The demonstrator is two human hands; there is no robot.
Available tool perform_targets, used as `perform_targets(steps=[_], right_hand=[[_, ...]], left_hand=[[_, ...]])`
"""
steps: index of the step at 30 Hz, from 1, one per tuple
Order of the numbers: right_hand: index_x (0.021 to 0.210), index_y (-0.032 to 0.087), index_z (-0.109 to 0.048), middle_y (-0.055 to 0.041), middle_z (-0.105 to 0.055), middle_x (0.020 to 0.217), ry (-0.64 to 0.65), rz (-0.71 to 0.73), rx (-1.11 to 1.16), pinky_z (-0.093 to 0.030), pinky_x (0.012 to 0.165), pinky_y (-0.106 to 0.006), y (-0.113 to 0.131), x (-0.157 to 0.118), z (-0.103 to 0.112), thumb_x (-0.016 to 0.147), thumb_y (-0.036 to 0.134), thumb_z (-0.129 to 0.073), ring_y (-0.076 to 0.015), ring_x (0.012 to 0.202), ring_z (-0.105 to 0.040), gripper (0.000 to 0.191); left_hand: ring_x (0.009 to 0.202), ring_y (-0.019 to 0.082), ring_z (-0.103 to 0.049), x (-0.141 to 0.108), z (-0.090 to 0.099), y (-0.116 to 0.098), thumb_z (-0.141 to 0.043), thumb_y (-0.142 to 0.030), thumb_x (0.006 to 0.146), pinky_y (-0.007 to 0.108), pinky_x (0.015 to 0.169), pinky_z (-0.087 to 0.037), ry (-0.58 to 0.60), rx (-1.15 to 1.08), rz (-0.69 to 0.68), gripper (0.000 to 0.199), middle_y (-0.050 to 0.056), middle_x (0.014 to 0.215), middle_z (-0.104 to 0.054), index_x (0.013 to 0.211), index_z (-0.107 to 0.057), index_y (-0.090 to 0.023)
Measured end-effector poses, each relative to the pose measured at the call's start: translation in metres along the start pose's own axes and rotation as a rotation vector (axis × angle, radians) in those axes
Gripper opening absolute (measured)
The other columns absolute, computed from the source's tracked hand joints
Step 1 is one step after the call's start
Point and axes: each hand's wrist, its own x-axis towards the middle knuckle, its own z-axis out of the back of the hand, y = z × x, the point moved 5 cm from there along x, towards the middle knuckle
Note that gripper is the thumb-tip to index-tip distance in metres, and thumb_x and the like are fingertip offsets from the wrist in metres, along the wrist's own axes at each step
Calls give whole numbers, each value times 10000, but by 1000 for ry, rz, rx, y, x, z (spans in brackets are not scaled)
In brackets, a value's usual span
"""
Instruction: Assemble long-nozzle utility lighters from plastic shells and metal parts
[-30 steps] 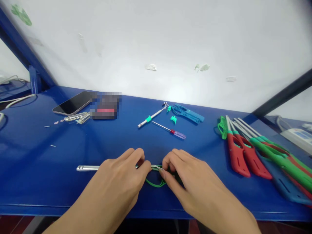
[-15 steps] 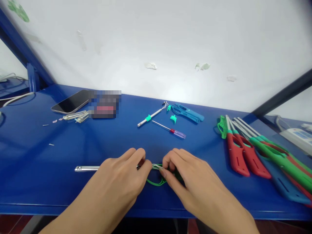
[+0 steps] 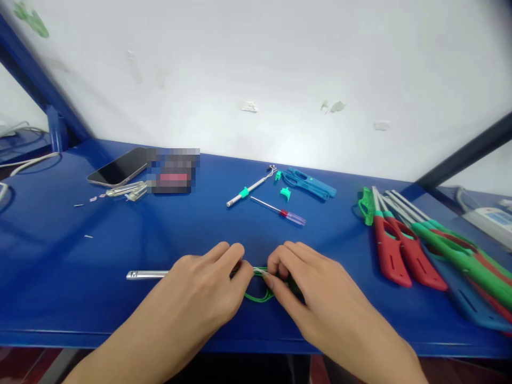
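Near the table's front edge, my left hand (image 3: 208, 288) is closed over a silver lighter tube (image 3: 146, 274) that sticks out to the left. Close by on the right, my right hand (image 3: 312, 288) pinches thin white wires (image 3: 259, 271) between thumb and fingers. The wires run across the narrow gap between both hands. Beneath them lies a green lighter casing (image 3: 258, 298), of which mainly the curved trigger loop shows; my right hand covers the rest. My fingers hide where tube and wires meet.
Behind my hands lie a screwdriver (image 3: 278, 210), another lighter tube (image 3: 251, 190), a blue casing (image 3: 310, 184) and a turquoise clip (image 3: 285, 193). Red lighters (image 3: 394, 256) and green ones (image 3: 460, 256) are piled at right. A phone (image 3: 120, 168) and clear-wrapped parts (image 3: 128, 190) lie at left.
My left hand has shifted slightly right with the tube, and the gap between my hands is narrower. My right hand keeps its pinch, nearly still.
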Motion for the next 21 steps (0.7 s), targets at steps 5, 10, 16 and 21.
perform_targets(steps=[5, 10, 16, 21], right_hand=[[933, 258, -551, 8, -648, 923, -10, 5, -2, -438, 693, -359, 1, 2, 0, 1097, 214, -529, -204, 834, -614, 170], [942, 261, -554, 11, -649, 925, -9, -5, 2, -445, 704, -364, 0, 1, 0, 1103, 219, -524, -205, 836, -611, 169], [940, 266, -561, 17, -648, 935, -1, -32, 26, -444, 731, -376, -2, 0, 0, 1106, 245, -539, -209, 864, -608, 169], [995, 288, -613, 28, -665, 968, -7, -54, 91, -463, 780, -374, -3, -3, 3, 1122, 260, -525, -196, 893, -629, 158]], left_hand=[[768, 242, -636, -1, 1, 2, -612, 5, 808, 304, 499, -426, 9, -35, 10, 259, 40, 921, -640, 939, -632, -218], [723, 260, -668, 5, 8, 0, -601, 25, 804, 329, 472, -454, 61, -51, -3, 257, 56, 902, -666, 920, -675, -192], [743, 246, -679, 4, 7, 0, -603, 16, 813, 308, 501, -479, 85, -41, 6, 261, 59, 920, -692, 947, -685, -193], [770, 255, -678, 3, 7, 0, -656, 6, 778, 313, 510, -500, 98, -35, 3, 277, 61, 948, -686, 973, -684, -191]])
